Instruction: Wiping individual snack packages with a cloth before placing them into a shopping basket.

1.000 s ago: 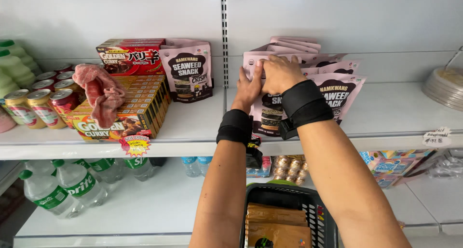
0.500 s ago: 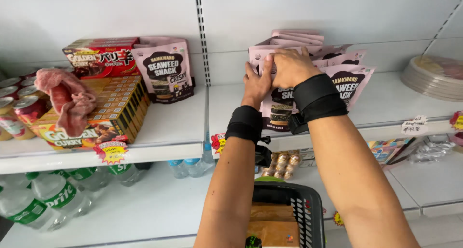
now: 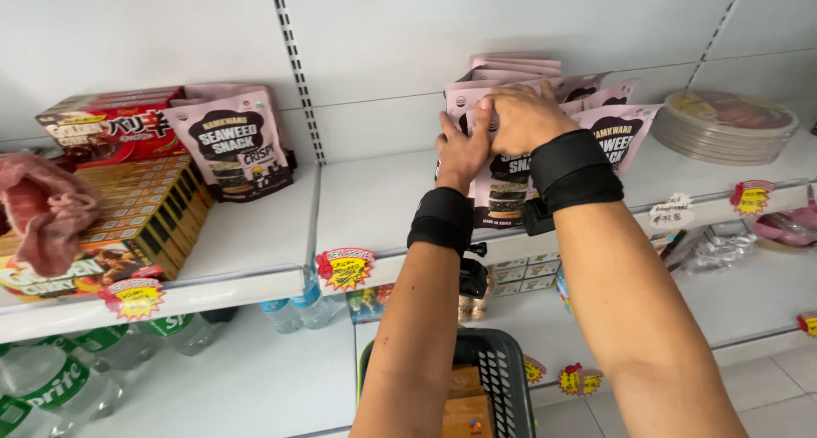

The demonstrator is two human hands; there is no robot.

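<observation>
Both hands unmoved on the pink snack pouches [image 3: 511, 187], view shifted, left hand [image 3: 462, 153] flat against front pouch, right hand [image 3: 525, 119] fingers curled over its top edge, white shelf [image 3: 374, 204], black basket [image 3: 498, 378] below.

Centre frame: left hand [image 3: 460, 153] and right hand [image 3: 523, 117] press on upright pink snack pouches [image 3: 511, 187] on white shelf [image 3: 374, 204] — black basket [image 3: 502, 378] below (bottom centre).
</observation>
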